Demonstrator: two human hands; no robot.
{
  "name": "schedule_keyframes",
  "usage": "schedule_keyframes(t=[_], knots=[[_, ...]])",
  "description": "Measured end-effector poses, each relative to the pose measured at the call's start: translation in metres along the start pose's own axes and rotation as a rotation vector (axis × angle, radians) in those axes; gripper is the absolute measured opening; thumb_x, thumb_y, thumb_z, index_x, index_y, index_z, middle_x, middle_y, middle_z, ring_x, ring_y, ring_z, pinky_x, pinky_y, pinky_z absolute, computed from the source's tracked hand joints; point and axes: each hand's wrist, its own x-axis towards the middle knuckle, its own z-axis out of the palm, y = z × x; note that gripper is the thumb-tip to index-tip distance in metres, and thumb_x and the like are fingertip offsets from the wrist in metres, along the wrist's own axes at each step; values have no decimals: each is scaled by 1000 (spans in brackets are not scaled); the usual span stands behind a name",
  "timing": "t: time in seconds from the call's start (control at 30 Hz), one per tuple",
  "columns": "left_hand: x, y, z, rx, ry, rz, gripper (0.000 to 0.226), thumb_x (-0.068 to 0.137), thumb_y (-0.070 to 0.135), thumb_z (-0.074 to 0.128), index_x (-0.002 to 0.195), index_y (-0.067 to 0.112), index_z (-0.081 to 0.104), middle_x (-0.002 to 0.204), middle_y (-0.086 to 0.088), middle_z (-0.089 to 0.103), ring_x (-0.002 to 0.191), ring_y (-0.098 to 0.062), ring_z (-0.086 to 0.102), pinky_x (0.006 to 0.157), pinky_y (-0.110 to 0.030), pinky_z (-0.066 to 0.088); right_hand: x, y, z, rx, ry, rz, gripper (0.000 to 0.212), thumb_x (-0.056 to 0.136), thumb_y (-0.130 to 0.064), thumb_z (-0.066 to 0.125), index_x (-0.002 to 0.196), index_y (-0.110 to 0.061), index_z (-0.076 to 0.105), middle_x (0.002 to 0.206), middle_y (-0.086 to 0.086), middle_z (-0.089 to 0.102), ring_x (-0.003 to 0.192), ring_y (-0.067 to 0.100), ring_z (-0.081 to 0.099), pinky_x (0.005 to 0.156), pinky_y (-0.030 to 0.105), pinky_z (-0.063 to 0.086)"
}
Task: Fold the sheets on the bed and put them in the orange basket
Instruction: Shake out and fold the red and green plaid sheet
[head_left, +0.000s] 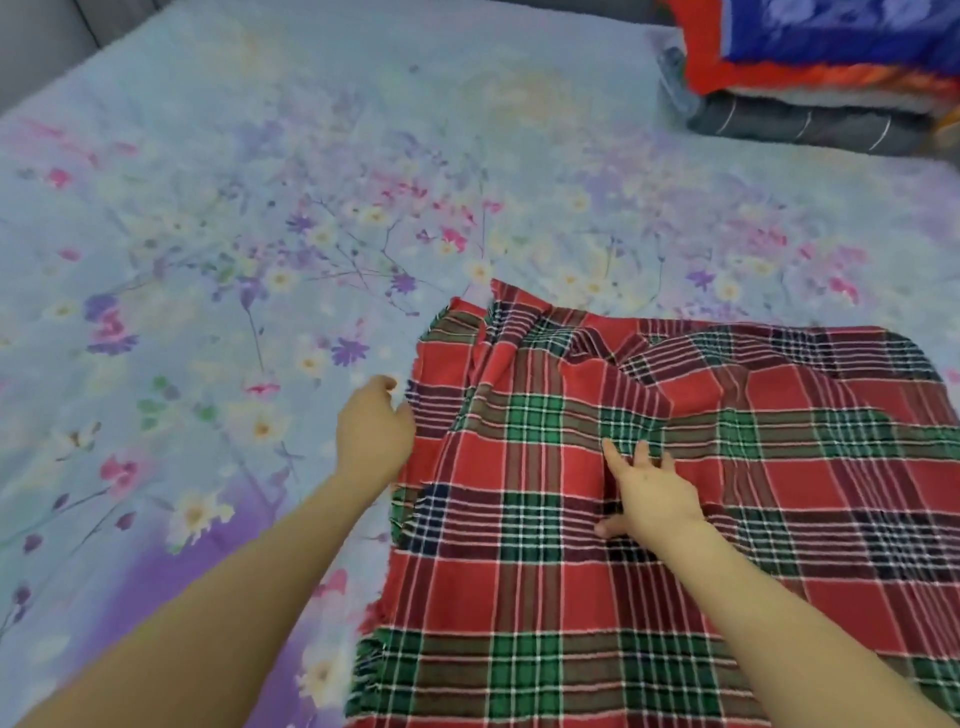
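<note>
Two hands meet the red-and-green plaid sheet (779, 519): right hand (649, 493) presses flat, fingers spread; left hand (374, 431) curls at its left edge, whether gripping I cannot tell.

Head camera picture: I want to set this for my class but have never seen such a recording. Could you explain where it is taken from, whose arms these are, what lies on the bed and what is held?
There is no machine here: a person wears a camera on the head, looking forward and down, so the two bare arms are the person's own. On the floral bedcover lies a rumpled red and green plaid sheet. The right hand rests flat on it, fingers spread. The left hand is curled at the sheet's left edge; whether it pinches the cloth is unclear. Folded bedding is stacked at the far right.
</note>
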Motion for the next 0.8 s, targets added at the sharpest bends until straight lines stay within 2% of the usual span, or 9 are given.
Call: schedule_keyframes(t=[0.13,0.27,0.4,0.47,0.53,0.6,0.7,0.73,0.8], knots=[[77,28,19,180,40,165,37,95,18,47,131,11,51,126,-19,56,114,-36,53,94,-39,40,23,-3,-2,-61,-89,-28,113,72,-47,76,151,-26,-2,156,21,3,141,46,10,107,57,32],[132,47,48,376,-53,363,39,98,20,44,135,13,49,136,-20,49,119,-39,48,98,-41,36,33,-3,1,-71,-129,-36,116,70,-47,78,152,-24,-1,155,25,5,140,48,13,107,56,33],[150,59,68,561,-176,378,36,94,23,54,129,13,53,129,-22,47,114,-41,46,94,-43,39,32,1,6,-91,-124,-44,113,73,-48,75,151,-25,-3,156,23,3,141,47,11,106,55,35],[149,63,65,572,-147,360,30,92,25,57,116,7,61,120,-24,53,108,-41,50,89,-42,41,31,2,8,-80,-108,-38,113,74,-48,74,151,-24,-4,156,22,2,141,47,9,106,55,36],[142,68,52,351,-53,355,22,91,23,59,102,6,65,109,-21,58,100,-38,53,83,-40,41,29,3,9,-81,-92,-20,112,74,-48,74,151,-25,-5,157,21,1,142,46,8,106,55,35],[127,73,27,-39,2,257,9,90,20,59,83,13,58,88,-8,58,86,-29,52,74,-37,41,23,-1,3,-45,-93,7,112,74,-46,75,151,-25,-4,157,20,1,142,45,7,107,55,34],[96,70,-12,-409,-52,164,23,89,18,61,71,21,47,70,-6,48,70,-20,43,58,-29,34,3,-11,-8,-24,-73,68,95,79,-32,73,151,-22,11,154,20,16,140,43,18,107,53,33],[82,67,-24,-452,-85,184,24,89,18,62,70,22,47,70,-12,47,68,-19,42,58,-29,32,-6,-14,-13,22,26,71,77,83,-26,68,147,-21,25,148,19,33,136,38,31,105,48,38],[59,72,-49,-510,-155,247,26,88,16,63,70,25,47,73,-17,48,65,-19,43,60,-31,33,-23,-25,-30,223,472,20,43,88,-20,60,131,-21,53,117,8,64,110,29,59,86,38,49]])
